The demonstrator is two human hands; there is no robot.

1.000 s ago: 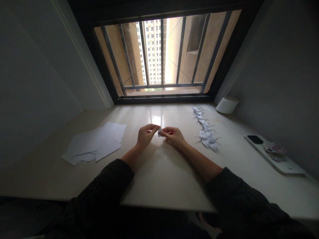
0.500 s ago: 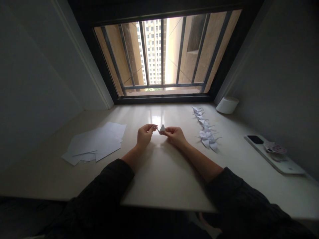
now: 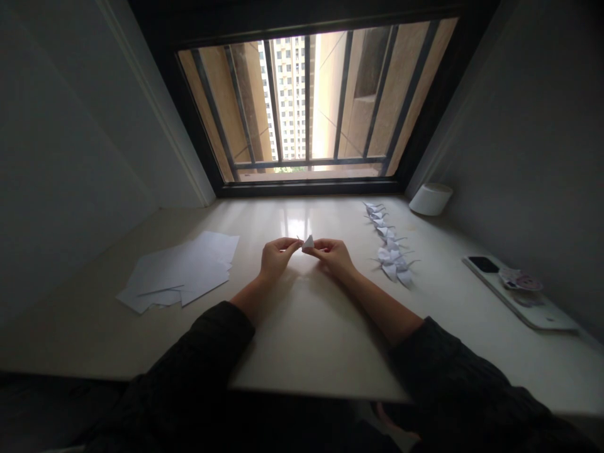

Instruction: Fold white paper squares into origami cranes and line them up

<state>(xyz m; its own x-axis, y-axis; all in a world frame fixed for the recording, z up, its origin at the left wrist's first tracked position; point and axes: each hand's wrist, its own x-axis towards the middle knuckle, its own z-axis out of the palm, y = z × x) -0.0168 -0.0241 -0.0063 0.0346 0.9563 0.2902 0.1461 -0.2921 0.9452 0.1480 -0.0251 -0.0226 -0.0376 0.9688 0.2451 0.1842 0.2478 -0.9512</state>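
A small folded white paper crane [image 3: 308, 242] is held up between my two hands over the middle of the white sill. My left hand [image 3: 277, 257] pinches its thin left end, and a narrow point sticks up past the fingertips. On the other side my right hand [image 3: 334, 255] grips the body from the right, thumb and fingers closed on it. The fingers cover much of the lower folds. Right of my right hand, several finished paper cranes [image 3: 389, 257] stand in a line running away toward the window.
A loose stack of white paper sheets [image 3: 189, 267] lies to the left. A phone [image 3: 528, 302] with a round grip on its back rests at the right by the wall. Behind it stands a white cup-like object [image 3: 430, 200]. The barred window [image 3: 309, 182] closes off the back.
My left fingers have moved slightly right, closer to my right hand, and now pinch the crane's thin end near its body. My right hand has barely moved.
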